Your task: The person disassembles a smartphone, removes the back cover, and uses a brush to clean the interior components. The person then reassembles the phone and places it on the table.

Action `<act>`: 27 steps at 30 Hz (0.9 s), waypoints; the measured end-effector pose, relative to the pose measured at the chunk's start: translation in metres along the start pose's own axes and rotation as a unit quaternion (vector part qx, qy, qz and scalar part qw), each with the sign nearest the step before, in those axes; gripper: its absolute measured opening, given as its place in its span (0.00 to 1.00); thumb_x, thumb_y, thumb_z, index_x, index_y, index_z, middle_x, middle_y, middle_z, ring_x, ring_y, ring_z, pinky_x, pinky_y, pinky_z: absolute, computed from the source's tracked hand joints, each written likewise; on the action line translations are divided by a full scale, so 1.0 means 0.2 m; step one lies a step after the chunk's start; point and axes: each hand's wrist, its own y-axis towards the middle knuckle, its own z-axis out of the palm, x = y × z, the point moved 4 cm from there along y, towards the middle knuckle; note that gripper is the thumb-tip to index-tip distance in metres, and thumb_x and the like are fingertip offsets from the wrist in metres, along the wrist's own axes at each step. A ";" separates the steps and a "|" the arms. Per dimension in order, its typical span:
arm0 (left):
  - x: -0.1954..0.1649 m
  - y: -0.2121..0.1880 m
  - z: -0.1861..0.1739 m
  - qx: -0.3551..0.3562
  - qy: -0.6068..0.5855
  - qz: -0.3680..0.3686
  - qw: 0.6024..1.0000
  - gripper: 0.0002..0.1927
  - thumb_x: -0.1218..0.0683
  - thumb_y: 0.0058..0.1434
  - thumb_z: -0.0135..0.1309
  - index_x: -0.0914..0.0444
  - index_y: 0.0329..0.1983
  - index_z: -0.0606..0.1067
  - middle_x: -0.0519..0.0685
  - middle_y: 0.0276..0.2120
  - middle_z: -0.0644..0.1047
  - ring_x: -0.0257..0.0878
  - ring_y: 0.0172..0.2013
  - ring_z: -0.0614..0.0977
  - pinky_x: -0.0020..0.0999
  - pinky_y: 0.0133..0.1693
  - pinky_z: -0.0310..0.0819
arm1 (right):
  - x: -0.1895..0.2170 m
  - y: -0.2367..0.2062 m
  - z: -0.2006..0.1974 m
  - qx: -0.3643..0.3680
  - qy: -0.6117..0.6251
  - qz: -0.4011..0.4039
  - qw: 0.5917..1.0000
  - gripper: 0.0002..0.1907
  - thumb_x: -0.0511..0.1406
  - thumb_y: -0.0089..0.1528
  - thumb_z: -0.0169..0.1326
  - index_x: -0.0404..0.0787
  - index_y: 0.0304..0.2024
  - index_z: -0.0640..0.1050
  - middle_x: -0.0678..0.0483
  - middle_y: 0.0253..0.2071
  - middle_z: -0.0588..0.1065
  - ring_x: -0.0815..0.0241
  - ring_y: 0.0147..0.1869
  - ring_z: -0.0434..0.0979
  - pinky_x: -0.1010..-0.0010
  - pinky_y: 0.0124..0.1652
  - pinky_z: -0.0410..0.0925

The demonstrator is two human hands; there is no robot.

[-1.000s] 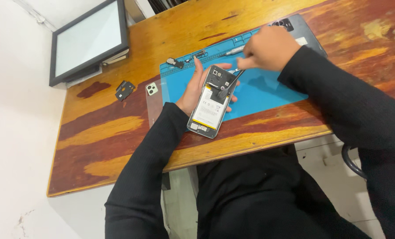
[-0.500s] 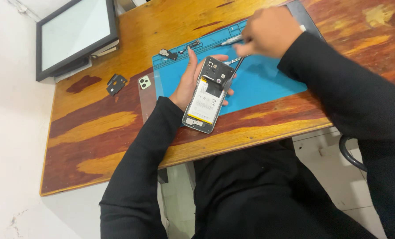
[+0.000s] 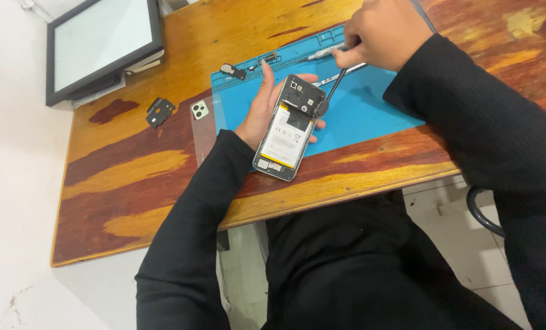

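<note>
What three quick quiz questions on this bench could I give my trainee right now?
1. True or false: the left hand holds the opened phone with its white battery facing up.
2. What lies under the phone's upper end? A) blue mat B) framed screen C) bare floor
3. Fill in: the right hand holds a thin black ____ whose tip meets the phone.

Key: 1 true; 2 A; 3 tool.

The mat [image 3: 371, 116] is bright blue. On it, the opened phone [image 3: 288, 131] shows a white battery in a dark, grey-edged frame. Around the mat, the table [image 3: 132, 177] is reddish-brown streaked with yellow-orange. Both sleeves are black.
</note>
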 end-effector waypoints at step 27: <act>0.03 -0.01 -0.05 -0.034 0.014 -0.037 0.999 0.54 0.18 0.59 0.26 0.65 0.68 0.63 0.59 0.51 0.75 0.53 0.44 0.84 0.50 0.41 0.85 | 0.63 -0.04 -0.02 -0.126 -0.003 -0.248 0.960 0.25 0.51 0.58 0.62 0.44 0.15 0.73 0.57 0.19 0.71 0.59 0.28 0.73 0.65 0.29 0.64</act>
